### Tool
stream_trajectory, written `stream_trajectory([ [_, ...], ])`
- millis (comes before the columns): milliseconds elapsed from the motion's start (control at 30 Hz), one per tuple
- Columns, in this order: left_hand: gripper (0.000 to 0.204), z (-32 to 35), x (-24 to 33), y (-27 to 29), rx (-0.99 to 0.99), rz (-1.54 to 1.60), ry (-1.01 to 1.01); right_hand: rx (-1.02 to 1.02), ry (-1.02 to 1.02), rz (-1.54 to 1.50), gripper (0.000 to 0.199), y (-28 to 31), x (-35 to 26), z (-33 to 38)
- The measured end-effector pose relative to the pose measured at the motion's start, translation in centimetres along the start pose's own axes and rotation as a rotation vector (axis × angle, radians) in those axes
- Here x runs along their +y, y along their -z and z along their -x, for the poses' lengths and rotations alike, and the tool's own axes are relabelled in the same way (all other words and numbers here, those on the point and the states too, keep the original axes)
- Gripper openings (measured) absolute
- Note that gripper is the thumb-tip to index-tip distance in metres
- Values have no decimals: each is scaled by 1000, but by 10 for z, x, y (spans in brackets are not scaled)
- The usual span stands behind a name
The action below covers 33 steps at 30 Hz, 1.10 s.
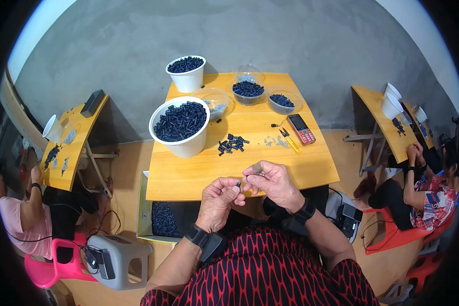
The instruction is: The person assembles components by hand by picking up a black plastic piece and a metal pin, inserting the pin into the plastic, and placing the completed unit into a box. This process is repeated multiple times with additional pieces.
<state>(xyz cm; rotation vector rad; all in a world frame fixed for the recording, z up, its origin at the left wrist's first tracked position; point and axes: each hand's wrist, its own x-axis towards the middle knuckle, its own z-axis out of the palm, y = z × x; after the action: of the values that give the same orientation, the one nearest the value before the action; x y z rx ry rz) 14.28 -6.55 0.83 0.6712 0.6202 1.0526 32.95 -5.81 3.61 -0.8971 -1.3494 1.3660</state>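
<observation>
Near the front edge of the wooden table (188, 176), my left hand (218, 200) pinches a small black plastic part (238, 184) between thumb and fingertips. Close beside it, my right hand (274, 184) is closed in a pinch, with a tan wrap (257, 168) round one finger. Whatever its fingertips hold is too small to make out. Beyond my hands lie a loose pile of black plastic parts (231, 144) and a scatter of tiny silvery pieces (275, 142). Yellow-handled snips (290, 141) rest next to a red and black keypad phone (301, 129).
Two white buckets, a near one (180, 146) and a far one (187, 80), are heaped with black parts. Clear tubs (282, 107) stand at the back. Below the table's left side is a box (145, 219) of parts. People work at tables on both sides, near a grey stool (125, 255).
</observation>
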Motion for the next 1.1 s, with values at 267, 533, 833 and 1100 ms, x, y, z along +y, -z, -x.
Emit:
stream_trajectory([
  [267, 13, 1, 0, 2, 18, -56, 17, 44, -50, -140, 14, 4, 11, 4],
  [533, 12, 1, 1, 0, 3, -86, 10, 92, -59, -45, 13, -6, 9, 5],
  [833, 12, 0, -2, 0, 20, -130, -24, 100, -21, 39, 14, -6, 13, 4],
  [1100, 11, 0, -3, -2, 25, -138, -39, 119, -42, 44, 14, -8, 13, 5],
])
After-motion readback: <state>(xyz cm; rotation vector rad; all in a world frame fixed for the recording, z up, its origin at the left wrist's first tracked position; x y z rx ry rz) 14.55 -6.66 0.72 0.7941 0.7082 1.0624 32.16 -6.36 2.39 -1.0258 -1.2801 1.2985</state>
